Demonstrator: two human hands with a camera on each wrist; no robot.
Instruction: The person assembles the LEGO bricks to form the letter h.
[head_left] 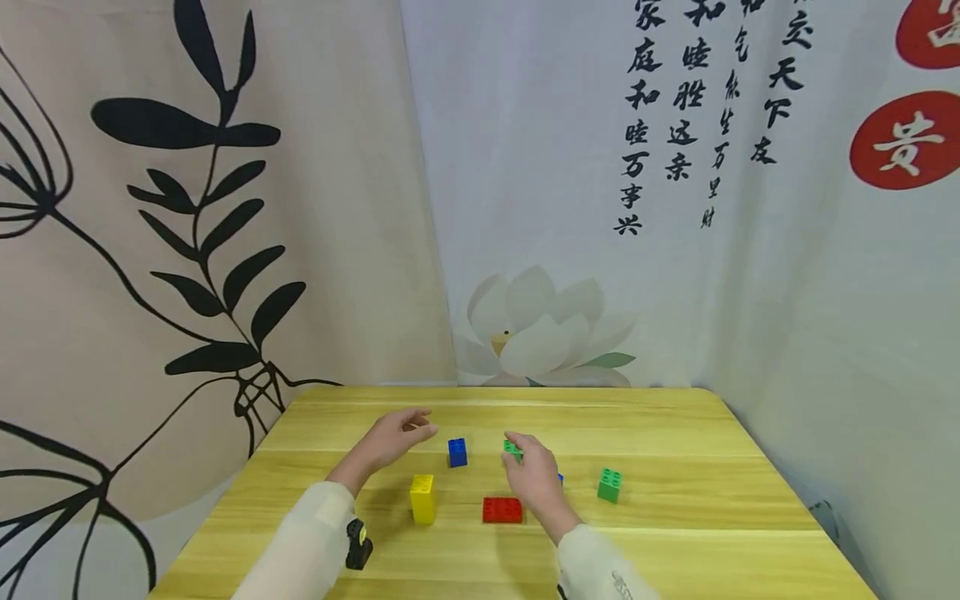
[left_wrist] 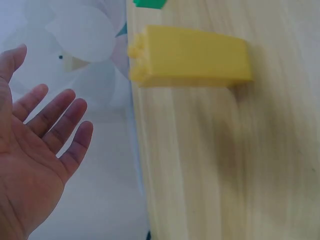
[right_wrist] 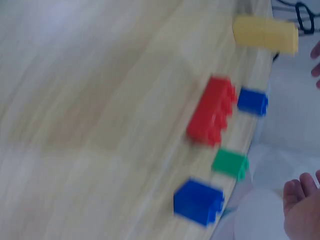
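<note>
My left hand [head_left: 386, 442] hovers over the table with relaxed fingers, holding nothing. It is nearest to the tall yellow brick [head_left: 423, 500] and a small blue brick [head_left: 457, 452]. In the left wrist view, its palm and spread fingers [left_wrist: 59, 112] appear beside the yellow brick [left_wrist: 195, 57]. Partly covering a green brick [head_left: 513, 450] in the head view is my right hand [head_left: 534, 477]. The right wrist view shows that hand [right_wrist: 305, 205] apart from the green brick [right_wrist: 230, 162], which stands on the table. A red brick [head_left: 502, 510] lies beside the right wrist.
Mostly hidden behind the right hand is a second blue brick [head_left: 560, 479], seen whole in the right wrist view. Another green brick [head_left: 610, 485] stands farther right on the wooden table [head_left: 697, 533]. Printed curtains [head_left: 525, 208] hang behind the table's far edge.
</note>
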